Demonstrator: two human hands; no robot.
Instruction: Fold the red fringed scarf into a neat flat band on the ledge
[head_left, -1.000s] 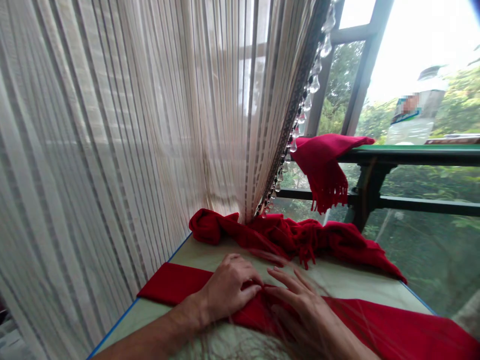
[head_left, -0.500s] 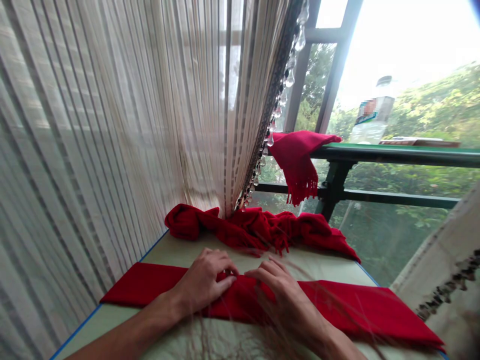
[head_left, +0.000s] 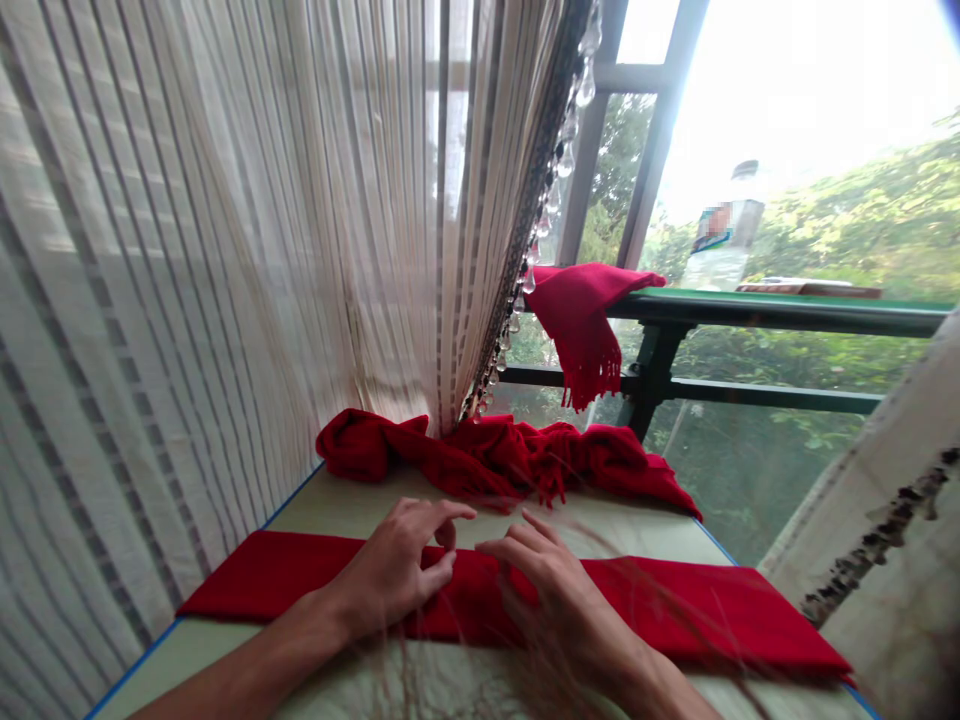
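Observation:
A red scarf point(head_left: 675, 610), folded into a long flat band, lies across the pale green table point(head_left: 225, 660). Over its middle is my left hand point(head_left: 409, 555), thumb and index finger apart with nothing between them. To the right, my right hand point(head_left: 551, 585) hovers over or rests on the same band, fingers stretched toward the left; its thumb is partly hidden. Whether either hand touches the cloth is hard to tell. Loose hair blurs the front of the view.
A crumpled red scarf point(head_left: 495, 460) with fringe lies along the table's far edge. Another fringed red cloth point(head_left: 581, 320) hangs over the dark railing point(head_left: 787, 315), where a clear plastic bottle point(head_left: 727, 235) stands. A striped sheer curtain point(head_left: 285, 220) with hanging beads borders the left.
My left thumb and index finger have parted and lifted off the scarf's far edge. The right hand stays nearly in place. The whole view has shifted slightly.

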